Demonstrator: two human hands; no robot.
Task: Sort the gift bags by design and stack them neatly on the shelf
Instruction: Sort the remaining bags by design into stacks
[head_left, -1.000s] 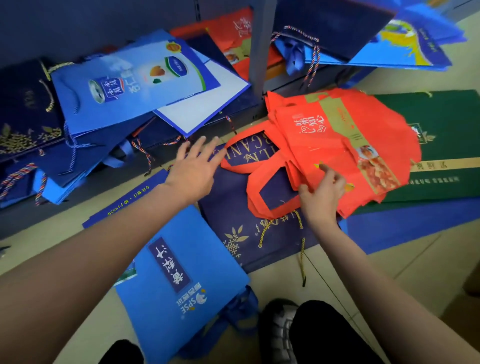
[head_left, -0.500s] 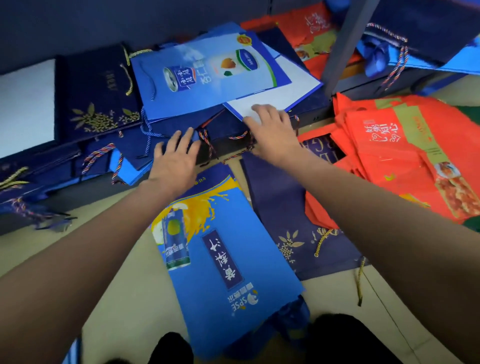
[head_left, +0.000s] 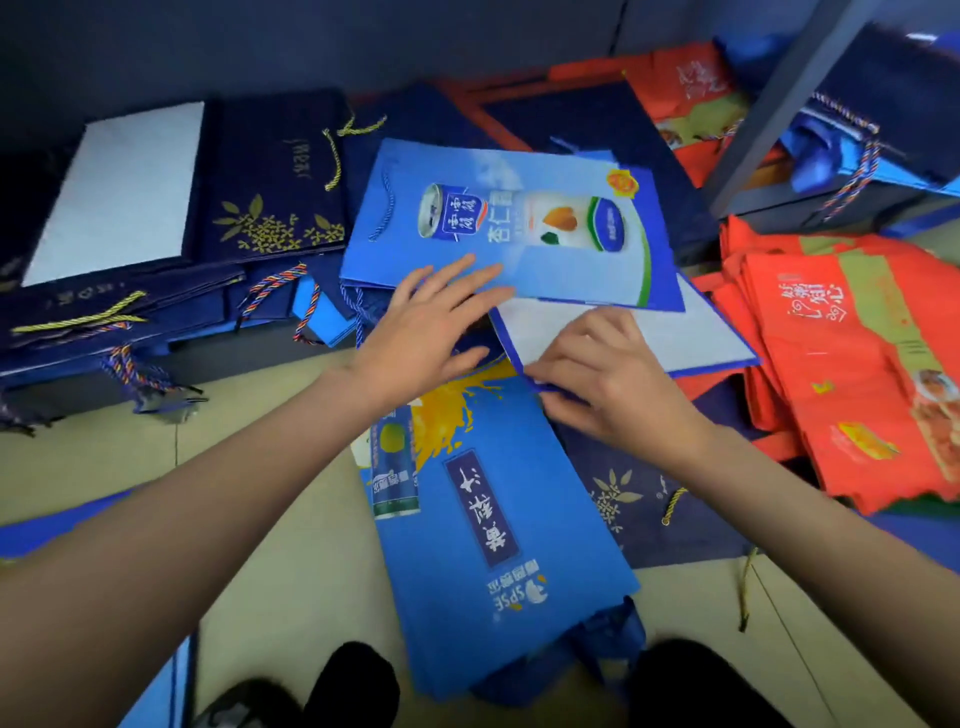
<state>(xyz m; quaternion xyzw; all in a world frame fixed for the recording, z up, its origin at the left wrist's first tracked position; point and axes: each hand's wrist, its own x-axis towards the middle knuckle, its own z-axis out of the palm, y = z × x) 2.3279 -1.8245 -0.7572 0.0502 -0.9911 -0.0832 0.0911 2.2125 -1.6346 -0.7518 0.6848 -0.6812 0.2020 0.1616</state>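
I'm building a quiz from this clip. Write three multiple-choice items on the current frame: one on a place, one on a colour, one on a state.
1. Where is the red bag pile?
A. right of the hands
B. between the hands
C. far left

2. What colour are the handles of the sprig bag at left?
A. white
B. gold
C. red

3. What is the right hand doing?
A. hanging idle
B. pinching a white bag's blue edge
C. lifting a shoe

Answers:
1 A, the pile fills the right side.
2 B, yellow-gold cords lie on it.
3 B, fingers close on the edge.

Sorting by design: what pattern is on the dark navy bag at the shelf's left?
Gold leaf sprigs on the navy bag, head view.
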